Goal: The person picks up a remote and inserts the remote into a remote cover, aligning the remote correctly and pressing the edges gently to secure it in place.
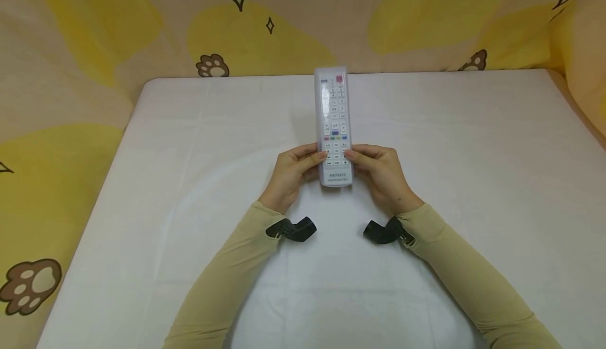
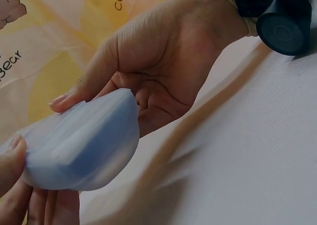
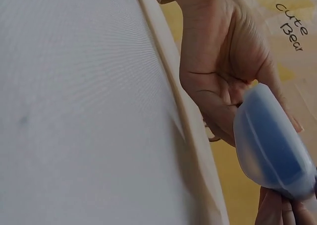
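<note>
A white remote control [image 1: 335,128] in a clear, glossy cover is held up above the table, its buttons facing the head camera. My left hand [image 1: 289,172] grips its lower left edge, thumb on the front and fingers behind. On the opposite edge my right hand [image 1: 381,172] grips it the same way. In the left wrist view the near end of the remote control [image 2: 84,145] shows between both hands, with the left hand [image 2: 158,61] beyond it. The right wrist view shows that end of the remote control [image 3: 272,140] and the right hand [image 3: 223,51].
A white-covered table [image 1: 189,233] lies below the hands. Patterned yellow and beige cloth [image 1: 293,38] hangs behind it and along its sides. Dark camera mounts [image 1: 293,229] sit at both wrists, over beige sleeves.
</note>
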A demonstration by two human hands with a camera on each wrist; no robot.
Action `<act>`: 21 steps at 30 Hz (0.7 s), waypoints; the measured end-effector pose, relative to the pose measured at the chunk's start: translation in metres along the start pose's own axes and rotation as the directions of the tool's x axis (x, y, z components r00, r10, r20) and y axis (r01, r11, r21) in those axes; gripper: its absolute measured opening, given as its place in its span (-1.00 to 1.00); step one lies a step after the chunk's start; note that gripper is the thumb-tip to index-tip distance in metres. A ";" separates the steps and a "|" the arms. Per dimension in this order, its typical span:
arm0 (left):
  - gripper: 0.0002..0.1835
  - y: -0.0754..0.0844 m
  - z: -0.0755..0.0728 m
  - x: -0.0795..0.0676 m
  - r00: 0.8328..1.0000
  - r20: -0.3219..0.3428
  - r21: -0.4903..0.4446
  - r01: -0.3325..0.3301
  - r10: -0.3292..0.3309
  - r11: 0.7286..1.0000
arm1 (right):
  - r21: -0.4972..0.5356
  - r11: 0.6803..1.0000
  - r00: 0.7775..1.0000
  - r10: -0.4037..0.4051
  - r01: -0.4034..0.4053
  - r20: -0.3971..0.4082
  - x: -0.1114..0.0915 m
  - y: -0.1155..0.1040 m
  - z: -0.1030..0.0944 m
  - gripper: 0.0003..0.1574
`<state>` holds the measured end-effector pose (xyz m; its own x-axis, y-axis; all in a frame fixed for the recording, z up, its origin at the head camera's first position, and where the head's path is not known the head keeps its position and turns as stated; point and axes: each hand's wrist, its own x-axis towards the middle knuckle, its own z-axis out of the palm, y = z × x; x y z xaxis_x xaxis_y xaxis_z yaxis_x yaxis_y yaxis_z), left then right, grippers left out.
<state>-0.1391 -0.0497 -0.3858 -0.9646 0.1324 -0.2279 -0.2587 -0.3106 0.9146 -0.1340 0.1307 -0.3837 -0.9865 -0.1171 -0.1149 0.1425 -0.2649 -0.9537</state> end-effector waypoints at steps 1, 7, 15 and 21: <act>-0.64 0.000 0.000 0.000 1.000 0.000 0.007 0.004 -0.004 1.000 | -0.011 1.000 1.000 0.001 -0.001 -0.004 0.000 0.000 0.000 -0.83; -0.63 0.000 -0.001 0.001 1.000 0.003 0.041 0.015 -0.015 0.999 | -0.035 0.999 1.000 0.017 -0.018 -0.023 0.001 0.002 0.000 -0.86; -0.58 -0.001 -0.002 0.002 0.999 0.035 0.084 0.038 -0.042 0.996 | -0.076 0.995 0.997 0.057 -0.061 -0.051 0.002 0.003 0.000 -0.54; -0.56 -0.002 -0.002 0.002 0.996 0.040 0.099 0.071 -0.075 0.993 | -0.104 0.991 0.995 0.083 -0.088 -0.054 0.003 0.004 -0.001 -0.53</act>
<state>-0.1409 -0.0509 -0.3888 -0.9396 0.1934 -0.2823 -0.3202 -0.2056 0.9248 -0.1361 0.1297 -0.3884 -0.9742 -0.0864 -0.2083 0.2196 -0.1525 -0.9636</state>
